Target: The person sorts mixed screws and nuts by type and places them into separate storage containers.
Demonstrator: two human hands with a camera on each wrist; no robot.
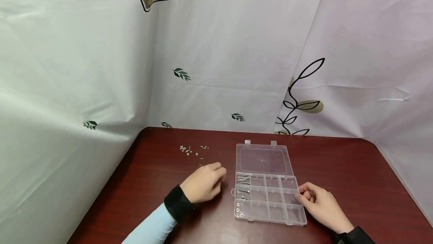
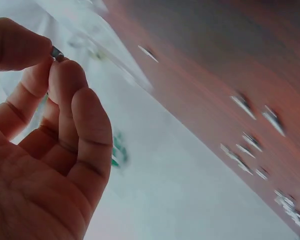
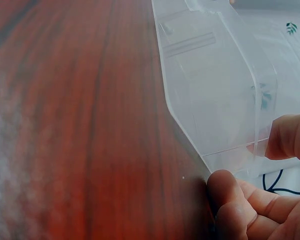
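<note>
- Light-blue fabric sleeve (image 1: 152, 223) and black wristband (image 1: 178, 202) are nearest the head camera. They lead to your left hand (image 1: 204, 184), just left of the clear plastic rectangular compartment box (image 1: 273, 197), not touching it.

- Grip on that one?

- Thumb and fingertips together, clamped on a small silver-grey metal piece (image 2: 56, 52). Too small to tell which part.

- Right side?

- Your right hand (image 1: 323, 204) is at the box's right edge, thumb and fingers pinching the wall. The wrist view shows the same, at a corner.

- Box contents?

- Left column only, from what shows. Far cell: long silver metal screws (image 1: 242, 179). Middle cell: silver metal screws (image 1: 243, 191). Near cell: small pale rings (image 1: 238, 210). Clear plastic lid (image 1: 264, 159) lies folded back at the box's far side.

- Loose stuff?

- Small silver fasteners (image 1: 182, 147), scattered beyond the box to its left on your dark red-brown wooden table (image 1: 338, 168). White leaf-print fabric (image 1: 220, 48) hangs behind the box.
</note>
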